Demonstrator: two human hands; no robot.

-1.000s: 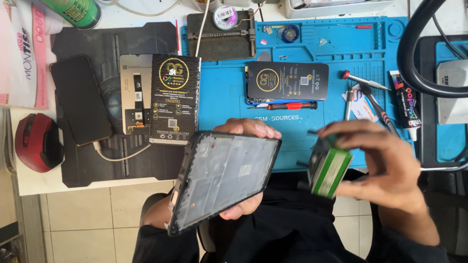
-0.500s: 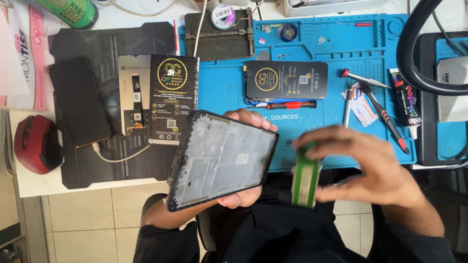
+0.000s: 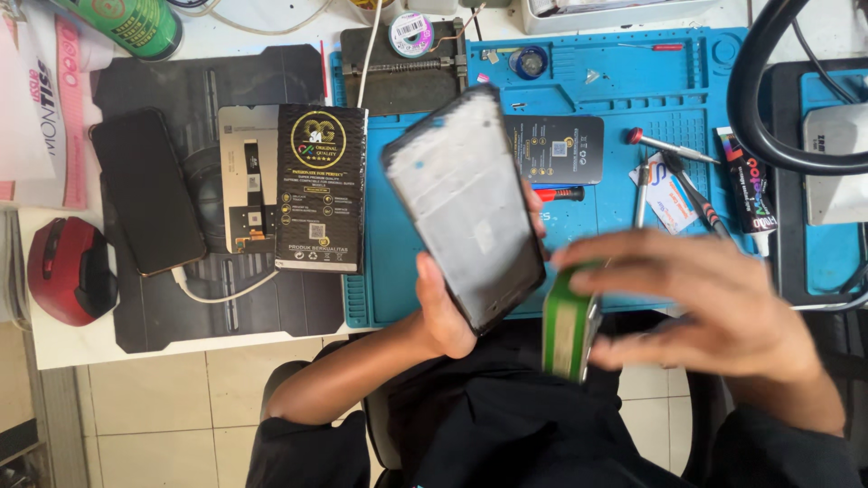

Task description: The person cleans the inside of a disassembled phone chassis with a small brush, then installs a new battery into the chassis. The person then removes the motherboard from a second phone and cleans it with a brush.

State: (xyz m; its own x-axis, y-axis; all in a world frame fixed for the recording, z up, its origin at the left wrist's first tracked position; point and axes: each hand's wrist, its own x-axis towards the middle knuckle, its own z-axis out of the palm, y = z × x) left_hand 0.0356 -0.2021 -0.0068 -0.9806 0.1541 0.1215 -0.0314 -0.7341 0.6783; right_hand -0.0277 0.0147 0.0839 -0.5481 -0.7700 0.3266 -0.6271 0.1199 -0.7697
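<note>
Frame (image 3: 466,203), a bare phone one, stands tilted in the left hand (image 3: 448,312), top toward 11 o'clock, over the blue mat (image 3: 624,90). Right hand (image 3: 714,316), at 3 o'clock from it, grips a green block (image 3: 565,330).

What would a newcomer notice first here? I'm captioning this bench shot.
The dark-rimmed phone frame with its pale grey inner face, tilted up in the left hand at centre. Right of it, the right hand grips a green-edged flat block, above the bright blue work mat.
</note>
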